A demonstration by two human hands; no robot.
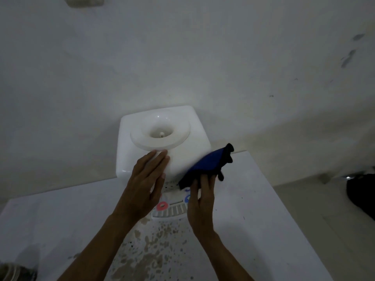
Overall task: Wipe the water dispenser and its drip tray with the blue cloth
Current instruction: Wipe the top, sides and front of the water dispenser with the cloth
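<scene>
A white tabletop water dispenser [142, 122] stands against the wall, its round bottle well empty. My left hand [145, 183] lies flat with fingers straight on the front edge of its top. My right hand [199, 201] pinches the blue cloth [207, 163], which drapes against the dispenser's front right corner. Below my hands the slotted white drip tray [172, 210] shows, with a red tap [162, 205] and a blue tap [187, 197] partly hidden above it.
The dispenser sits on a white, stained, speckled counter [253, 199] whose right edge drops to the floor. A dark object [361, 191] lies at the far right. A pale marked wall [182, 57] is close behind.
</scene>
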